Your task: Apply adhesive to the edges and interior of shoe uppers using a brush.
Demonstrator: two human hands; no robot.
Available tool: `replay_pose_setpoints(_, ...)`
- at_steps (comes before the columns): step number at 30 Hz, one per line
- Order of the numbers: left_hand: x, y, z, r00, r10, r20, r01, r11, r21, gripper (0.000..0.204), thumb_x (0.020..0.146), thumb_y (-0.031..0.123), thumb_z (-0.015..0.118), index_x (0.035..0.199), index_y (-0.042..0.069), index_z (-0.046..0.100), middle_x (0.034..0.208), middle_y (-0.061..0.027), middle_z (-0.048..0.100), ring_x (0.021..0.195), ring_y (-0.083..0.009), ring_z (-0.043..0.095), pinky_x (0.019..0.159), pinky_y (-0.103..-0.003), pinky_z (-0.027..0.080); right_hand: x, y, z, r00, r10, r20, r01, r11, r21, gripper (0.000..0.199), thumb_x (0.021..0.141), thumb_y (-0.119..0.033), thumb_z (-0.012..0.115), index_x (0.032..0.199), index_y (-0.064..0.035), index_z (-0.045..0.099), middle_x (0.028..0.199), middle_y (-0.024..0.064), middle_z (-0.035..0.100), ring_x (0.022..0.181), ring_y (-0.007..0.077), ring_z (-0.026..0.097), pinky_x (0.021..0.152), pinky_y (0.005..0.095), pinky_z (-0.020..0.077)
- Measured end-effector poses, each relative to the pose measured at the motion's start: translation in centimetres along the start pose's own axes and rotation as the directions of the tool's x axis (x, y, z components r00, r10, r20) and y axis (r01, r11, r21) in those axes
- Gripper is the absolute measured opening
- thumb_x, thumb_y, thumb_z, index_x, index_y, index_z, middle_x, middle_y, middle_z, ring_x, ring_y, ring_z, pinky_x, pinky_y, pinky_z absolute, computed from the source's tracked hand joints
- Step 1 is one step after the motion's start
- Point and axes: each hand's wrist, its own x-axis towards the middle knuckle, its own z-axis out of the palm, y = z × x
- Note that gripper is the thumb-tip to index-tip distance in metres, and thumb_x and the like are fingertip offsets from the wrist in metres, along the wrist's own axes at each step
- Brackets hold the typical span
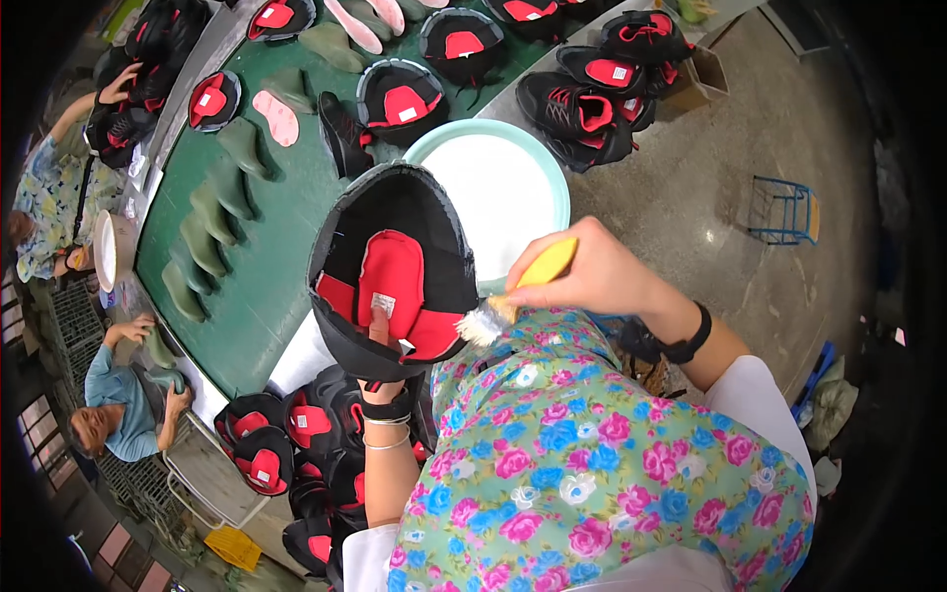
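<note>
My left hand (377,343) grips a black and red shoe upper (400,209) from its near end, with a finger inside by the white label. The upper's wide open side faces up, showing a red lining. Between the fingers of my right hand (597,264) is a paintbrush (541,268) with a yellow handle. Its pale, wet-looking bristles point down-left, close beside the upper's right edge; whether they touch it I cannot tell. Just beyond both hands stands a round pale-green basin (558,170) of white liquid.
A green-topped table (286,197) carries shoe lasts (207,212), pink insoles (276,118) and more uppers (401,99). Finished-looking shoes (572,104) are stacked at far right, and uppers (261,459) pile up near left. Two people work along the left side. A blue-framed stool (786,210) stands on the floor.
</note>
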Motion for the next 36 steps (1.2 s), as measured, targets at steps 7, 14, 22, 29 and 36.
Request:
replay_pose_setpoints(7, -1.7, 1.4, 1.8, 0.983, 0.157, 0.099, -0.097, 0.887, -0.451, 0.029, 0.091, 0.008, 0.055, 0.12, 0.008, 0.05, 0.114, -0.0075, 0.06, 0.103, -0.0167, 0.059, 0.089, -0.033, 0.049, 3.8, 1.9, -2.9, 0.999, -0.017, 0.052, 0.025, 0.986, -0.167, 0.018, 0.07, -0.014, 0.076, 0.083, -0.0022, 0.071, 0.076, 0.0069, 0.068, 0.071, 0.0118, 0.062, 0.069, 0.0261, 0.048)
replay_pose_setpoints(14, -3.1, 1.3, -0.6, 0.97, -0.024, 0.244, 0.131, 0.891, -0.435, 0.042, 0.092, -0.001, 0.048, 0.132, 0.01, 0.043, 0.124, -0.0094, 0.055, 0.113, -0.0211, 0.055, 0.098, -0.04, 0.044, 6.3, 1.7, -3.8, 0.993, -0.098, 0.073, 0.118, 0.914, -0.388, 0.018, 0.069, -0.012, 0.076, 0.085, -0.0049, 0.072, 0.078, 0.0097, 0.07, 0.07, 0.0186, 0.066, 0.066, 0.0285, 0.0501)
replay_pose_setpoints(22, -2.4, -1.5, -3.5, 0.937, -0.116, 0.328, 0.261, 0.858, -0.442, 0.041, 0.09, 0.004, 0.052, 0.13, 0.004, 0.045, 0.123, -0.0097, 0.056, 0.114, -0.0222, 0.054, 0.1, -0.038, 0.043, 6.9, 1.9, -2.0, 0.944, -0.329, 0.026, 0.328, 0.925, -0.19, 0.019, 0.073, -0.013, 0.073, 0.089, -0.0038, 0.071, 0.077, 0.0104, 0.069, 0.069, 0.0147, 0.066, 0.066, 0.0254, 0.0494)
replay_pose_setpoints(29, -2.2, -4.3, -8.0, 0.934, -0.273, 0.231, 0.357, 0.747, -0.561, 0.032, 0.083, 0.006, 0.056, 0.113, -0.005, 0.057, 0.11, -0.013, 0.062, 0.103, -0.0239, 0.06, 0.094, -0.035, 0.047, 7.4, 11.4, -0.9, 0.967, -0.058, -0.247, -0.075, 0.864, -0.498, 0.017, 0.073, -0.016, 0.072, 0.087, -0.006, 0.072, 0.076, 0.0141, 0.068, 0.069, 0.0234, 0.066, 0.067, 0.0319, 0.0503)
replay_pose_setpoints(36, -2.3, -4.7, -7.4, 0.935, -0.132, 0.329, 0.219, 0.945, -0.244, 0.034, 0.079, 0.003, 0.059, 0.112, -0.006, 0.058, 0.11, -0.0127, 0.062, 0.099, -0.0221, 0.061, 0.089, -0.034, 0.05, 8.4, 17.0, 1.5, 0.968, -0.094, -0.231, -0.062, 0.808, -0.586, 0.015, 0.075, -0.016, 0.069, 0.087, -0.0075, 0.072, 0.079, 0.0147, 0.068, 0.073, 0.0284, 0.066, 0.069, 0.0343, 0.0508)
